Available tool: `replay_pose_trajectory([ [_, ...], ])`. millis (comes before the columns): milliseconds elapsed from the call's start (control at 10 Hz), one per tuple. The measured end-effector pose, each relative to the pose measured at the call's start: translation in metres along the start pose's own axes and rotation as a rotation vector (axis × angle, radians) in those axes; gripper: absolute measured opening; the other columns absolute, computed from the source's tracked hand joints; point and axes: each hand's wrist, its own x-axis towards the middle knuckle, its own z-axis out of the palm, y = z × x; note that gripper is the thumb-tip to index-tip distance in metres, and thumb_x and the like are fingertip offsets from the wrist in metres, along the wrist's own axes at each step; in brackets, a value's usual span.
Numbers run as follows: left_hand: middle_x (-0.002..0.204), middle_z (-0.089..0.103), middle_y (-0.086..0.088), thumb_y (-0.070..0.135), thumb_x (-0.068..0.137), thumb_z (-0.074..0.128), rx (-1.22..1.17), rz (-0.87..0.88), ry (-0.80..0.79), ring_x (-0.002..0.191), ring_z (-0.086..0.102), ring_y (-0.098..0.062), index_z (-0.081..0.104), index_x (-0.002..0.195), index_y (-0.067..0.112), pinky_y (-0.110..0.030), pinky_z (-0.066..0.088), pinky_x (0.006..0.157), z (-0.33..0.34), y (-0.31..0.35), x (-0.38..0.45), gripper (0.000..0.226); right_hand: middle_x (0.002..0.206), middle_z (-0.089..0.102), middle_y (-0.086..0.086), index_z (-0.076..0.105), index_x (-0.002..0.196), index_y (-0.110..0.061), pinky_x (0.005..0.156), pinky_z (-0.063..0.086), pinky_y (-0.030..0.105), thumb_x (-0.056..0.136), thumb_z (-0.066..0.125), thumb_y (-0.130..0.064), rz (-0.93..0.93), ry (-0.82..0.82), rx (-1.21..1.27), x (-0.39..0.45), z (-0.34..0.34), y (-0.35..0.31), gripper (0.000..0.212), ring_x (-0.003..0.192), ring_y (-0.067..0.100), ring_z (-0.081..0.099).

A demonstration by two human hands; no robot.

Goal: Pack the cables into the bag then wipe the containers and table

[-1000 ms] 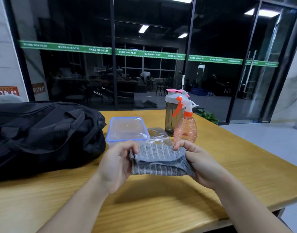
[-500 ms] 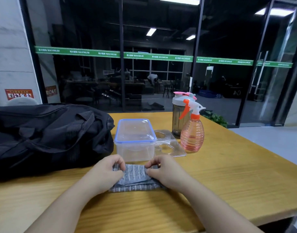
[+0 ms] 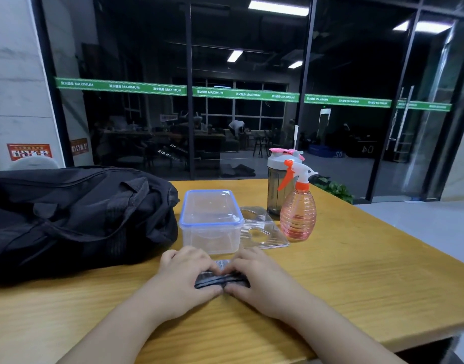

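Note:
A folded grey cloth (image 3: 221, 278) lies on the wooden table (image 3: 356, 279), mostly covered by my hands. My left hand (image 3: 185, 277) and my right hand (image 3: 254, 277) press down on it side by side, fingers curled over its folds. Just beyond them stands a clear plastic container with a blue-rimmed lid (image 3: 211, 222). A flat clear plastic tray (image 3: 262, 231) lies to its right. A large black bag (image 3: 73, 216) rests on the left of the table, zipped shut. No cables are visible.
A pink spray bottle with an orange trigger (image 3: 298, 210) stands right of the tray, and a dark shaker bottle with a pink lid (image 3: 276, 187) behind it. The table's right edge drops to a grey floor. A glass wall runs behind the table.
My hands have lowered the cloth from mid-air onto the table and folded it smaller. They now sit close together over it, and the view has tilted up slightly.

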Motion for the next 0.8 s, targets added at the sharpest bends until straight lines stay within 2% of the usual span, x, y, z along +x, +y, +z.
replay_pose_trajectory([
  [100,0.106,0.047,0.026,0.071,0.064,0.015,0.112,0.015,0.006,0.111,0.028,0.007,0.051,0.11,0.043,-0.024,0.01,0.087,0.003,0.007,0.002,0.065,0.115,0.056,-0.008,0.061,0.118,-0.028,0.097,0.038,0.035,0.09,0.056,-0.037,0.024,0.047,-0.05,0.002,0.0,0.004,0.03,0.112,0.017,0.042],
  [200,0.11,0.048,0.025,0.067,0.075,0.022,0.163,0.016,0.018,0.114,0.029,0.004,0.05,0.115,0.042,-0.025,0.008,0.09,0.0,0.014,0.002,0.055,0.113,0.057,-0.008,0.062,0.117,-0.027,0.096,0.038,0.034,0.09,0.057,-0.036,0.015,0.073,-0.044,0.002,0.002,0.004,0.028,0.109,0.016,0.043],
  [300,0.111,0.047,0.026,0.048,0.091,0.043,0.123,-0.021,0.016,0.113,0.032,0.004,0.05,0.116,0.043,-0.028,0.011,0.099,-0.002,0.014,0.0,0.026,0.113,0.058,-0.01,0.062,0.117,-0.028,0.096,0.038,0.031,0.091,0.057,-0.037,-0.012,0.047,0.001,-0.001,0.0,0.008,0.028,0.109,0.014,0.044],
  [400,0.113,0.049,0.027,0.044,0.093,0.044,0.106,-0.002,-0.05,0.111,0.035,0.005,0.049,0.117,0.044,-0.028,0.012,0.099,-0.007,0.013,-0.001,0.025,0.107,0.062,-0.01,0.065,0.113,-0.026,0.093,0.036,0.019,0.092,0.057,-0.034,-0.077,0.059,0.063,-0.001,-0.007,0.014,0.024,0.103,0.011,0.048],
  [500,0.115,0.047,0.033,0.055,0.089,0.039,0.049,0.031,-0.055,0.111,0.033,0.011,0.05,0.117,0.047,-0.025,0.009,0.102,-0.016,0.001,-0.003,0.031,0.106,0.061,-0.015,0.065,0.113,-0.025,0.085,0.029,0.005,0.094,0.053,-0.033,-0.079,0.129,0.084,-0.001,-0.017,0.021,0.023,0.103,0.001,0.046],
  [600,0.12,0.042,0.035,0.057,0.084,0.034,0.097,0.13,0.064,0.118,0.031,0.013,0.05,0.117,0.047,-0.026,0.017,0.101,-0.028,-0.024,-0.006,0.038,0.099,0.062,-0.015,0.067,0.104,-0.024,0.084,0.039,0.017,0.092,0.047,-0.033,-0.149,0.182,0.004,0.002,-0.024,0.032,0.025,0.097,0.005,0.05],
  [700,0.127,0.048,0.021,0.047,0.092,0.035,0.24,0.2,0.191,0.125,0.04,-0.004,0.053,0.117,0.038,-0.033,0.028,0.098,-0.047,-0.049,-0.013,0.031,0.099,0.063,-0.013,0.066,0.1,-0.024,0.083,0.043,0.022,0.09,0.05,-0.026,-0.272,0.215,-0.121,0.002,-0.03,0.042,0.019,0.091,0.009,0.053],
  [800,0.127,0.052,0.016,0.043,0.095,0.033,0.309,0.355,0.265,0.129,0.04,-0.01,0.057,0.114,0.036,-0.037,0.03,0.098,-0.054,-0.064,-0.02,0.032,0.104,0.062,-0.015,0.065,0.102,-0.027,0.087,0.041,0.019,0.089,0.055,-0.032,-0.418,0.182,-0.163,0.002,-0.029,0.037,0.017,0.095,0.006,0.055],
])
